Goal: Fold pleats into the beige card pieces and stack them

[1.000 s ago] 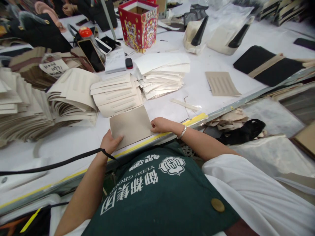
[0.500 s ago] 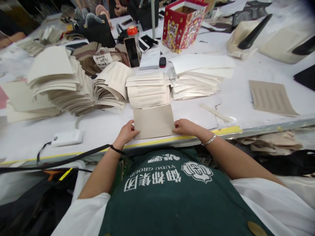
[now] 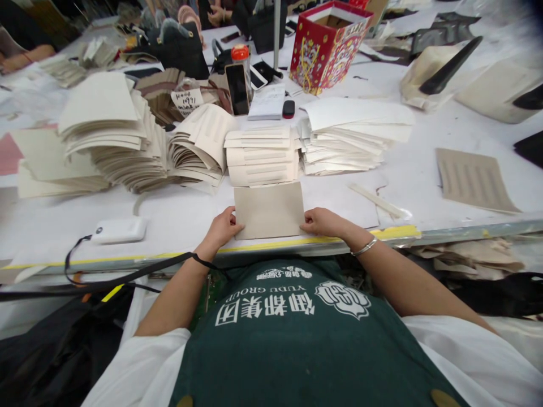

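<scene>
A beige rectangular sheet (image 3: 268, 210) lies flat at the near edge of the white table (image 3: 178, 217). My left hand (image 3: 223, 228) pinches its left edge, fingers closed on it. My right hand (image 3: 323, 221) grips its right edge the same way. Just beyond the sheet sits a stack of cream ribbed pieces (image 3: 262, 155). More fanned stacks of cream sheets (image 3: 114, 135) spread to the left, and another pile (image 3: 352, 135) lies to the right.
A white device with a black cord (image 3: 119, 230) lies left of my hands. A red patterned box (image 3: 328, 42), phones (image 3: 238, 87) and a red-capped bottle stand at the back. A single beige ribbed sheet (image 3: 475, 180) lies at right. Another person's arm shows far left.
The view has swung left and levelled. The beige sheet was turned from a tilt to square with the table edge, both hands staying on its sides.
</scene>
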Motion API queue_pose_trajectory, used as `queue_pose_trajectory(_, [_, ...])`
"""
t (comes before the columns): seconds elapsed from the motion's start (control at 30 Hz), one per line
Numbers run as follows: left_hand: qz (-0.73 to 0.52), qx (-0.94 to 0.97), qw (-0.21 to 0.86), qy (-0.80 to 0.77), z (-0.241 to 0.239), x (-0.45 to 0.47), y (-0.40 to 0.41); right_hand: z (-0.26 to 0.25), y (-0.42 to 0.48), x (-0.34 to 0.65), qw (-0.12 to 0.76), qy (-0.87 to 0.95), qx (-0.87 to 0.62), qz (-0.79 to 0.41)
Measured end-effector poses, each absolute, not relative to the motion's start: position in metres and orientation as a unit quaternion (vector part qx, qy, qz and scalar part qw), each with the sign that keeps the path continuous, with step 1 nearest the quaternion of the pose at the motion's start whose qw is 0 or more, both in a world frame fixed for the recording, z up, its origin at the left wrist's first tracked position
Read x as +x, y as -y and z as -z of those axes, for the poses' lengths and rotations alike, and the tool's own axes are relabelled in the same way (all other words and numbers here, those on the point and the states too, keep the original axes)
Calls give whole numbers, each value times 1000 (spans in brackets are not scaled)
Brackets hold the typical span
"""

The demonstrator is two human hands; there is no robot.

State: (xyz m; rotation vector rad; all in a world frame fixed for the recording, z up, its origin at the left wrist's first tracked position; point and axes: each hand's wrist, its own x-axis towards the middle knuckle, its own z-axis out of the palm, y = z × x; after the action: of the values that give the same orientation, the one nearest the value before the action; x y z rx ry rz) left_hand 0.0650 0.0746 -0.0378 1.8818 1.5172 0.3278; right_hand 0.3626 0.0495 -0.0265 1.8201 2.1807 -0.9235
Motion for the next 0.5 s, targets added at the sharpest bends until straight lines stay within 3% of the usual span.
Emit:
queue_pose_trajectory(0.1, [-112,741,297,-592,33,68,-67,23,-49,362,80,-728,610,302])
queue_pose_trajectory(0.3, [-161,856,8,-492,40,65,-46,16,-50,360,88,-734,608,289])
queue_pose_trajectory(0.5, [37,975,28,-218,35,66,-49,14,-48,360,87,-737,609,279])
